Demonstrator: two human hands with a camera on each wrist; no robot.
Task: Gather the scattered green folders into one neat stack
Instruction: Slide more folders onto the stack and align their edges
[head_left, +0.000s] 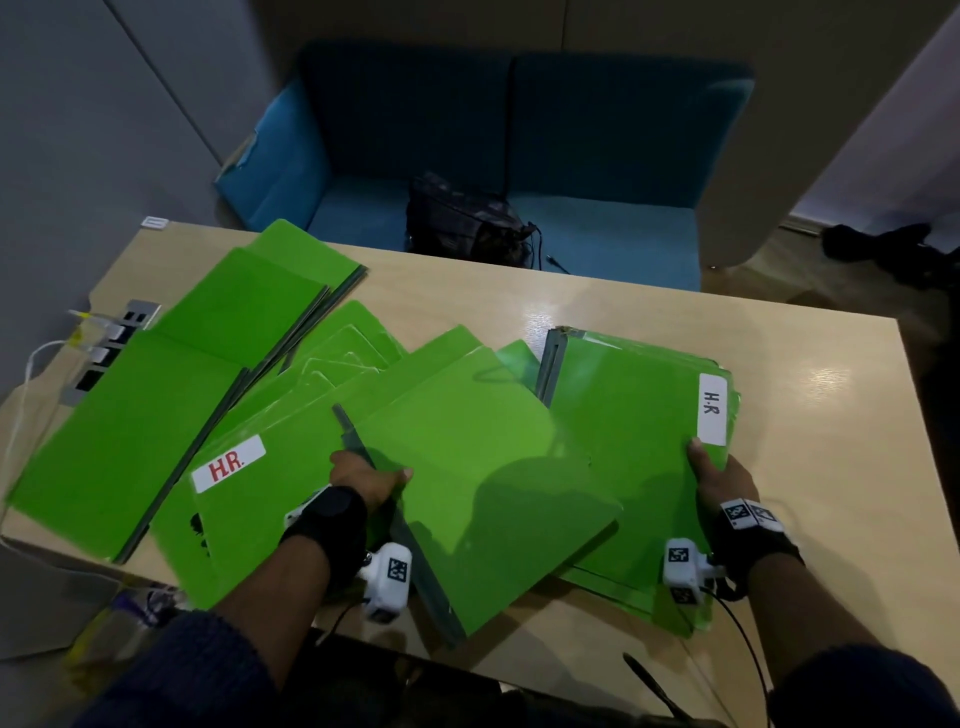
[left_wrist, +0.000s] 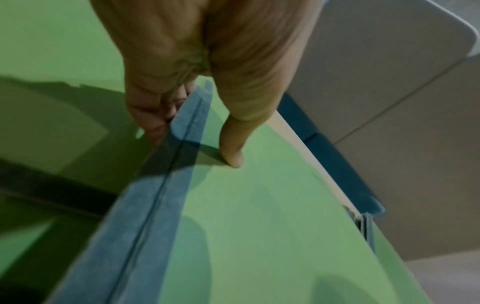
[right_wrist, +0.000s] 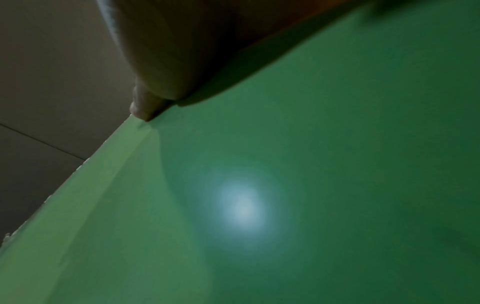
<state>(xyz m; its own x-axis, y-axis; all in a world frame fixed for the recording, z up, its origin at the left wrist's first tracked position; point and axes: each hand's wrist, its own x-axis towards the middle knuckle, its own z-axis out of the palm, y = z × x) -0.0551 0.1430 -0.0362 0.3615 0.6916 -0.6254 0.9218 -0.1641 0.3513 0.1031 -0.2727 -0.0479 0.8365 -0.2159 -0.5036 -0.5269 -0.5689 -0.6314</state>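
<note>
Several green folders lie scattered across a light wooden table (head_left: 810, 467). My left hand (head_left: 363, 475) grips one green folder (head_left: 478, 509) by its grey spine (left_wrist: 166, 185), thumb on top and fingers under, lifted off the folders below. My right hand (head_left: 719, 475) holds the near right edge of a stack of green folders (head_left: 634, 431) with a white "H.R" label (head_left: 711, 410), thumb on top; its fingers are hidden under the stack. More folders lie fanned at the left (head_left: 145, 415), one with a red "H.R." label (head_left: 228, 462).
A blue sofa (head_left: 597, 156) with a dark bag (head_left: 467, 218) stands beyond the table's far edge. A socket panel with plugs and a white cable (head_left: 98, 343) sits at the table's left side. Bare tabletop shows at the right and far middle.
</note>
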